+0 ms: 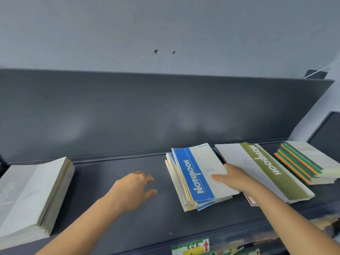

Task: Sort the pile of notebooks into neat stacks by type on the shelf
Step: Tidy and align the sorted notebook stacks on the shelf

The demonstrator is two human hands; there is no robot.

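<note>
Head view. 4 groups of notebooks lie on the dark grey shelf (114, 214). At the far left stands a tall stack of white notebooks (33, 196). My left hand (134, 188) hovers over bare shelf between that stack and the uneven blue-banded notebook pile (184, 183), fingers loosely curled, grasping nothing. My right hand (233, 178) grips the right edge of the pile's top blue notebook (195, 179), thumb on the cover, fingers tucked under. Just right lies an olive-banded notebook (266, 170), then a stack with green and orange spines (301, 162). A green label (191, 246) marks the shelf front.
</note>
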